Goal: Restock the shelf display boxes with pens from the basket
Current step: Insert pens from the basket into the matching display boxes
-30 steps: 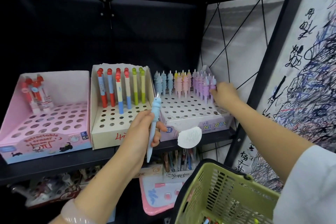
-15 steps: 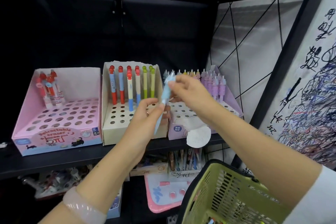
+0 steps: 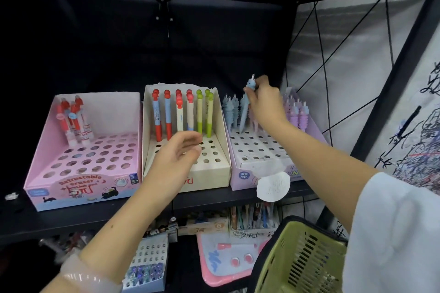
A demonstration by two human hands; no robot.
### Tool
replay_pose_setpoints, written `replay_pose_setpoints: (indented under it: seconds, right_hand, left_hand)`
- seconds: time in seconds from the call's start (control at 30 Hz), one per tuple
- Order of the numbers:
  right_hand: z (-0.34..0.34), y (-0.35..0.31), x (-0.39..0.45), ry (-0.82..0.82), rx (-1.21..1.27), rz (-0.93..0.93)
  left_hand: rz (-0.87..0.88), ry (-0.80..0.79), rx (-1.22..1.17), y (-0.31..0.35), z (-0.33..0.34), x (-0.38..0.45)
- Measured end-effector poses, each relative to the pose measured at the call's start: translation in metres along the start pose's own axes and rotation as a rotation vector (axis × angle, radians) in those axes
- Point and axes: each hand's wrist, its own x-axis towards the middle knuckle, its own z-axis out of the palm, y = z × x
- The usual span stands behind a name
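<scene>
Here, three display boxes (image 3: 185,173) line a black shelf (image 3: 214,197).

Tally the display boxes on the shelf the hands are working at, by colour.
Pink box: 1
Cream box: 1
Lilac box: 1
Total: 3

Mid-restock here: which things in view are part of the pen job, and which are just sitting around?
Job:
right hand gripping the blue pen
lilac display box
cream display box
pink display box
green basket
left hand, empty

Lying about:
round white tag
pink board on the lower shelf
</scene>
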Motion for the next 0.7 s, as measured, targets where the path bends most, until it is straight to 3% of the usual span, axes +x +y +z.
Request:
replay_pose_setpoints:
  seconds: [0.17,0.4,0.53,0.7]
  right_hand:
    - [0.002,-0.002,0.002,0.004,-0.023,-0.016]
    - [0.015,-0.001,-0.010,-0.153,-0.111,0.018]
    - [0.022,0.008,-0.021,-0.380,-0.117,0.095]
    - [0.006,0.007,-0.032,-0.434,-0.160,0.085]
  left_hand:
    - [-0.010,-0.006,-0.010,0.001,0.001,-0.002]
    - [-0.006,-0.036,-0.023,0.008,0.000,-0.006]
    - [0.008,-0.039,-0.032,0.016,0.003,-0.011]
    - [0.015,-0.061,-0.032,0.021,0.008,-0.019]
